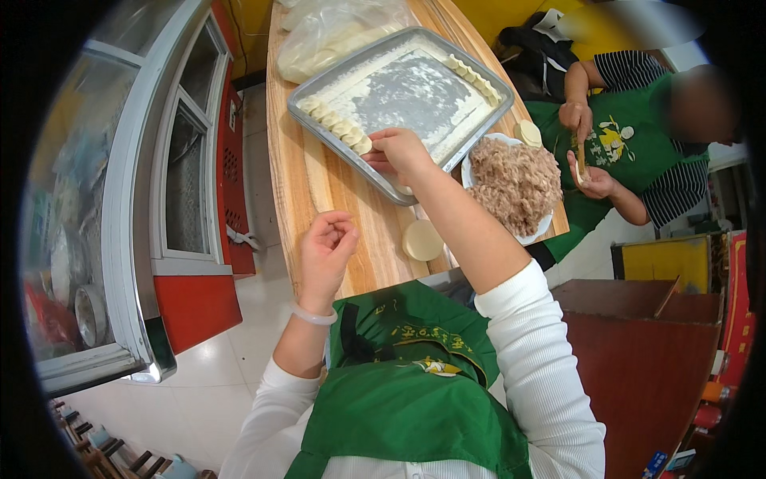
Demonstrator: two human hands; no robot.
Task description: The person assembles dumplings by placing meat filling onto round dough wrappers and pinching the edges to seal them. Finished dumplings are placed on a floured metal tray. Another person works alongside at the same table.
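My right hand (398,155) reaches over the near edge of a floured metal tray (413,90), its fingertips touching the end dumpling of a row of dumplings (335,124) along the tray's left side. A shorter row of dumplings (474,79) lines the right side. My left hand (329,242) hovers over the wooden table with curled fingers, and nothing shows in it. Between my arms, a stack of round dough wrappers (423,240) lies on the table. Minced meat filling (516,182) is heaped on a white plate (544,227) right of my right forearm.
Across the table's right corner, a person in a green apron (628,129) holds a wrapper and a flat stick. More wrappers (528,133) lie beside the plate. A clear plastic bag (341,42) sits behind the tray. A glass-fronted cabinet (191,138) stands at left.
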